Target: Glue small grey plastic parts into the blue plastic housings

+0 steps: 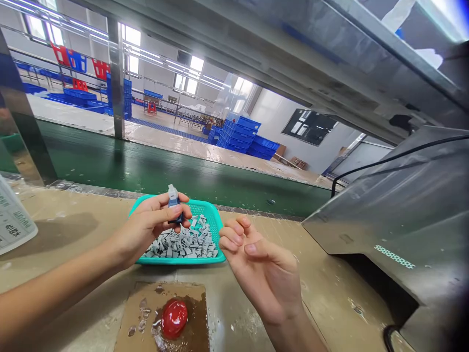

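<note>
My left hand [157, 215] holds a small dark blue and light grey part [175, 203] between thumb and fingers, grey end up, above the left side of a teal basket [216, 220]. Many small grey plastic pieces [183, 243] lie in the basket. At the basket's right edge is my right hand [262, 269], palm up, its fingers curled but apart from the palm, with nothing visible in it. A shiny red round object [174, 319] rests on a wet brown board [126, 320] in front of the basket.
Beyond the basket runs a green conveyor belt [164, 171]. A metal machine housing [395, 205] with a black cable [388, 159] stands on the right. A white labelled container [16, 220] is at the far left. Metal framing hangs overhead; blue crates [238, 132] stand farther off.
</note>
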`<state>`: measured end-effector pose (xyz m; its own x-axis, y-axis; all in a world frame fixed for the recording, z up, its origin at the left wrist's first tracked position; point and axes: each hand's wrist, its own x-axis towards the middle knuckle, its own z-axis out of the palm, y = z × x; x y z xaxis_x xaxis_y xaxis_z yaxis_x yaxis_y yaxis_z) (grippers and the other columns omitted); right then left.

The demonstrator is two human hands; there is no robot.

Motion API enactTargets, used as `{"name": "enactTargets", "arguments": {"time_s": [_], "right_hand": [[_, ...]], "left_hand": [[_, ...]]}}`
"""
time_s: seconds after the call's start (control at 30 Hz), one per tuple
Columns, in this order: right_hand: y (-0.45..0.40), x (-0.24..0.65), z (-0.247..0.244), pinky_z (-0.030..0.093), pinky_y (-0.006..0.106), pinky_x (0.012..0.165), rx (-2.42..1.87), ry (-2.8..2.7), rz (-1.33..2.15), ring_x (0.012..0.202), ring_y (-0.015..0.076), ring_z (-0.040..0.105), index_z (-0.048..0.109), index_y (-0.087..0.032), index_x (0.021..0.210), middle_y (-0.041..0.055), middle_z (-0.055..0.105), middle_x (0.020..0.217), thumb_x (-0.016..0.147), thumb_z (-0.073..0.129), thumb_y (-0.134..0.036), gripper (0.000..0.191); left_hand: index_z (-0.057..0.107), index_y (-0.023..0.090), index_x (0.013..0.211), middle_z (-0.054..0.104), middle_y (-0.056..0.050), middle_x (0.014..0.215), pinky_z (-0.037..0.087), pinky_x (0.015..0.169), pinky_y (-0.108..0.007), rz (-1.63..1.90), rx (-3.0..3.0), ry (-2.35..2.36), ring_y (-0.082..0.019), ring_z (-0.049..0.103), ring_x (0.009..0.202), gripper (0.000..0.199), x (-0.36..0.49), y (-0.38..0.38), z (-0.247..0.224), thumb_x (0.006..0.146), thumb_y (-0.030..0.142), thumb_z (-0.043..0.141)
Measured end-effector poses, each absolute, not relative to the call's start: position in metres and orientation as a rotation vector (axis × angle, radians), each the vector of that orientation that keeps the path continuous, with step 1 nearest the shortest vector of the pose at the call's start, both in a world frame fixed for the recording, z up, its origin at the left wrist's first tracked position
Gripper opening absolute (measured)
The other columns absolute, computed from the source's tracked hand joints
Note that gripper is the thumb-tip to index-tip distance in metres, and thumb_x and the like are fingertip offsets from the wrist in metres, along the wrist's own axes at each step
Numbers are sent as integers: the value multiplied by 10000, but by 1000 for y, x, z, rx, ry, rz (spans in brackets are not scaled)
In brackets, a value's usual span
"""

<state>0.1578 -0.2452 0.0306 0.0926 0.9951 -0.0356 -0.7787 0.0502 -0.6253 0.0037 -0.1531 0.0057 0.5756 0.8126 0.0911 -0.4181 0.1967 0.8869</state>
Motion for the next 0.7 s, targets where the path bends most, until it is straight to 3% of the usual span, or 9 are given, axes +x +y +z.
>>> {"name": "enactTargets", "arguments": {"time_s": [0.23, 0.47, 0.7], "right_hand": [[-250, 155, 33, 340, 164, 520, -668, -684, 1379, 581, 71, 359, 457, -179, 664, -29, 362, 667, 506, 632, 16, 306], [-243, 159, 22, 318, 188, 499, -842, -780, 1302, 527, 72, 340, 453, -175, 637, -46, 369, 586, 640, 649, -79, 218], [-235, 162, 11, 311, 206, 492, -928, -834, 1323, 518, 76, 355, 486, -175, 677, -41, 407, 600, 634, 669, -134, 193]], "left_hand": [[539, 153, 832, 516, 4, 642, 349, 524, -193, 781, 1085, 356, -91, 484, 575, 172, 4, -149, 2, 704, 249, 602], [559, 109, 854, 462, -13, 605, 299, 485, -186, 691, 964, 292, -72, 415, 501, 206, 3, -143, -4, 808, 279, 453], [554, 128, 878, 471, -14, 652, 317, 510, -181, 664, 910, 222, -75, 434, 539, 162, 5, -140, -7, 764, 238, 524]]}}
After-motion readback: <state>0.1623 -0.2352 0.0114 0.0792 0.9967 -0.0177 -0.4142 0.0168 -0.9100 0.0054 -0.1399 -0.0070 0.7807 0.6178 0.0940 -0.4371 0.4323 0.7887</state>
